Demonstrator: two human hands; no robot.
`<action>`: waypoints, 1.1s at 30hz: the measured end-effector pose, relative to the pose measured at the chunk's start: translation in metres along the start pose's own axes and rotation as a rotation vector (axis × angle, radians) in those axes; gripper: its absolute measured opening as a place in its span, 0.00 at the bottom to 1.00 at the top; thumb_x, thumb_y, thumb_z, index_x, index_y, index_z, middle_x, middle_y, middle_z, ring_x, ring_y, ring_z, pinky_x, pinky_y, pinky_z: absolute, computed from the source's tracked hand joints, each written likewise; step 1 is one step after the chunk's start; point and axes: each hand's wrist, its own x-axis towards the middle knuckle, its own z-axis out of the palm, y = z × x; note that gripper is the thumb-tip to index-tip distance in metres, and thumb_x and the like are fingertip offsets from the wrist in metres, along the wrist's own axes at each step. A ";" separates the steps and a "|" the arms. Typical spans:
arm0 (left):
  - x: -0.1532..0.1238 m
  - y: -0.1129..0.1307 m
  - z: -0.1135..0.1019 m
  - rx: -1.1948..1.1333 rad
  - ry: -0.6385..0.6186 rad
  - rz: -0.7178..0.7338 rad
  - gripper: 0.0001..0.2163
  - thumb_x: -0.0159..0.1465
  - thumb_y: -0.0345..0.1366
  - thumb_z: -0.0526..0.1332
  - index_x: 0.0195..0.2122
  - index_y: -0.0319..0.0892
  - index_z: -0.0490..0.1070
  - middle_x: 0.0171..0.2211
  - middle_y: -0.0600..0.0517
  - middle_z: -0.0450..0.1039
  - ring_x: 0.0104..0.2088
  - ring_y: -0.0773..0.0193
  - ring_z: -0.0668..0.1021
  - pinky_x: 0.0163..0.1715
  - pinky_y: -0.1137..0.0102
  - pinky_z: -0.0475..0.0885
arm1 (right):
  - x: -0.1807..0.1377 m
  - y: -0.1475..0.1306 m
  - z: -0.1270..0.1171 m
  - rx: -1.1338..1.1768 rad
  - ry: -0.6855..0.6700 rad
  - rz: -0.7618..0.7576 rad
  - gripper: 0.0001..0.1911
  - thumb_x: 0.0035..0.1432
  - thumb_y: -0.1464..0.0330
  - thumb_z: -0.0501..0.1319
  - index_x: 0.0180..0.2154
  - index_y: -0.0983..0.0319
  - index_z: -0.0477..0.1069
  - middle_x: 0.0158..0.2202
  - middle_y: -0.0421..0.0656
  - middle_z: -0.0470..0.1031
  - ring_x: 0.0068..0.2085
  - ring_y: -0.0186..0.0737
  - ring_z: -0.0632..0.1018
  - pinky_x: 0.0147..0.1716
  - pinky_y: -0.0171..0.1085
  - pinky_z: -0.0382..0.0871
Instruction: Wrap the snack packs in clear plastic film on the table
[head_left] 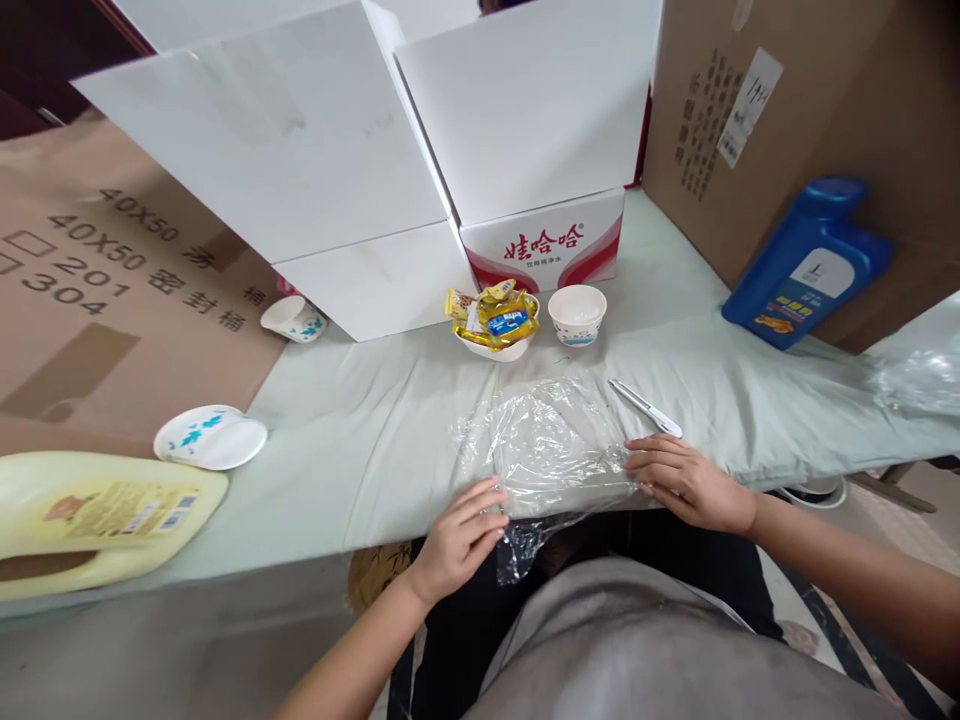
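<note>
A sheet of clear plastic wrap (551, 440) lies crumpled on the pale green cloth (375, 440) at the table's near edge, one corner hanging over it. My left hand (457, 540) rests at the wrap's left edge with its fingers stretched out and touching the film. My right hand (679, 480) lies flat on the wrap's right edge, fingers extended. A small white knife (645, 407) sits just beyond my right hand. Farther back stand a white bowl of wrapped snacks (496, 322) and an empty white bowl (577, 314).
An open white carton with red print (544, 240) stands behind the bowls. A blue jug (806, 265) leans on a brown box at right. At left are a yellow jug (97, 515), a paper plate (210, 437) and a tipped cup (294, 319).
</note>
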 end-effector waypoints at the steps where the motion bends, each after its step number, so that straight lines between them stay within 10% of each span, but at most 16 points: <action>1: 0.003 0.002 -0.001 -0.093 0.102 -0.085 0.10 0.67 0.35 0.54 0.37 0.46 0.76 0.46 0.46 0.77 0.55 0.54 0.74 0.52 0.54 0.73 | 0.004 -0.003 -0.002 0.067 0.022 0.038 0.10 0.66 0.68 0.52 0.42 0.59 0.72 0.46 0.48 0.78 0.59 0.46 0.70 0.54 0.49 0.67; 7: 0.025 -0.015 0.002 -0.346 0.650 -0.616 0.16 0.65 0.48 0.55 0.32 0.41 0.73 0.27 0.50 0.75 0.29 0.62 0.78 0.30 0.68 0.74 | 0.049 -0.004 0.012 0.431 0.315 0.468 0.19 0.67 0.54 0.48 0.39 0.59 0.69 0.42 0.48 0.78 0.46 0.44 0.78 0.46 0.45 0.73; 12: 0.041 -0.035 0.008 -0.204 0.763 -0.879 0.16 0.65 0.47 0.53 0.33 0.42 0.71 0.21 0.54 0.72 0.20 0.66 0.73 0.22 0.73 0.67 | 0.107 0.008 0.036 0.552 0.405 0.732 0.17 0.67 0.56 0.45 0.36 0.60 0.64 0.35 0.44 0.77 0.33 0.38 0.79 0.33 0.38 0.73; 19: 0.038 -0.044 0.016 0.413 0.649 -0.930 0.10 0.65 0.38 0.52 0.34 0.44 0.72 0.22 0.51 0.72 0.24 0.60 0.74 0.26 0.70 0.63 | 0.141 0.029 0.040 -0.166 0.075 0.857 0.15 0.67 0.64 0.48 0.44 0.62 0.70 0.40 0.49 0.79 0.41 0.46 0.78 0.39 0.38 0.65; 28: 0.040 -0.049 0.016 0.491 0.539 -0.998 0.06 0.63 0.35 0.55 0.37 0.43 0.70 0.24 0.51 0.71 0.25 0.58 0.74 0.26 0.69 0.62 | 0.145 0.032 0.040 -0.276 -0.068 0.849 0.15 0.66 0.63 0.50 0.46 0.62 0.70 0.40 0.51 0.80 0.41 0.48 0.79 0.36 0.39 0.64; 33: 0.039 -0.032 0.004 0.611 0.815 -0.701 0.08 0.60 0.35 0.59 0.41 0.40 0.69 0.36 0.45 0.71 0.38 0.54 0.76 0.36 0.63 0.70 | 0.146 0.033 0.034 -0.230 -0.063 0.851 0.17 0.65 0.59 0.51 0.46 0.62 0.70 0.38 0.49 0.80 0.40 0.49 0.79 0.35 0.39 0.64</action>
